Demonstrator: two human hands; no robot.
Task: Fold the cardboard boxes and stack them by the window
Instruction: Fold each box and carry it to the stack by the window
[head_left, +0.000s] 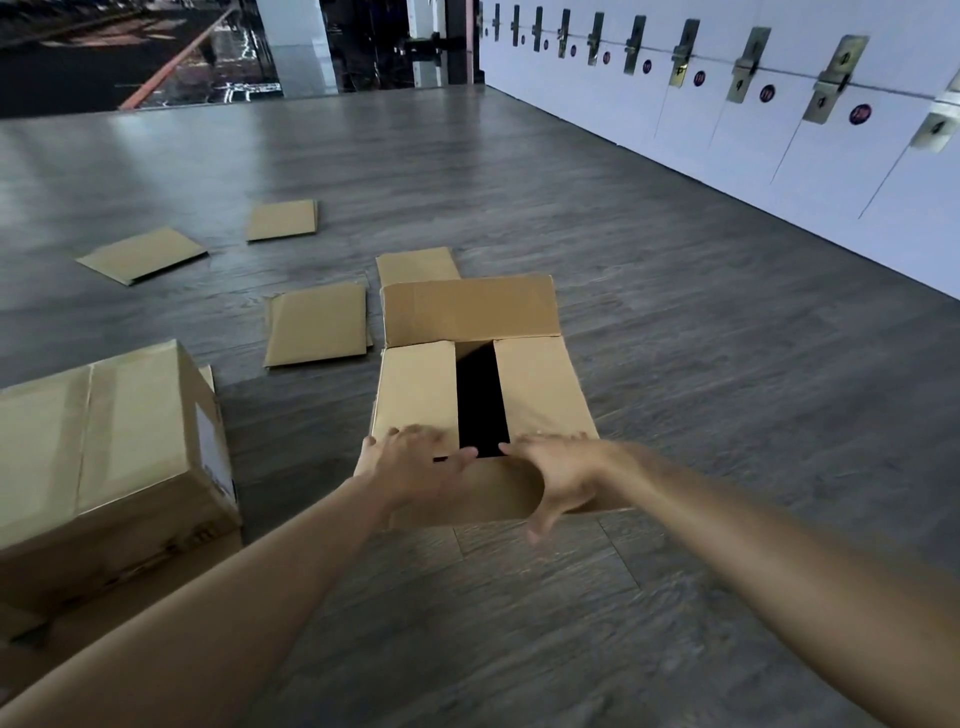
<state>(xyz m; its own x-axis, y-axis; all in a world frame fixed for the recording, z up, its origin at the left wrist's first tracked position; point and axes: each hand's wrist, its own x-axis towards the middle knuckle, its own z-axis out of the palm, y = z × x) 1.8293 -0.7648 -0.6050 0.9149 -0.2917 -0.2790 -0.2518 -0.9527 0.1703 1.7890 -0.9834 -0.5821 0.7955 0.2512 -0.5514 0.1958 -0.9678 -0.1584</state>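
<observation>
Both palms down on the half-closed cardboard box (483, 395) on the floor, left hand (415, 462) and right hand (558, 473) flat-fingered, pressing the near flap. Next, I reckon: fold the far flap (470, 312) over.

Both arms outstretched, fingers (415, 441) spread

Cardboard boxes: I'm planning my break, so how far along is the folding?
Done: one closed brown cardboard box at left. In hand: left hand and right hand press the open box's flaps. Left: four flat cardboard pieces on the grey floor; nothing stacked by the window.
</observation>
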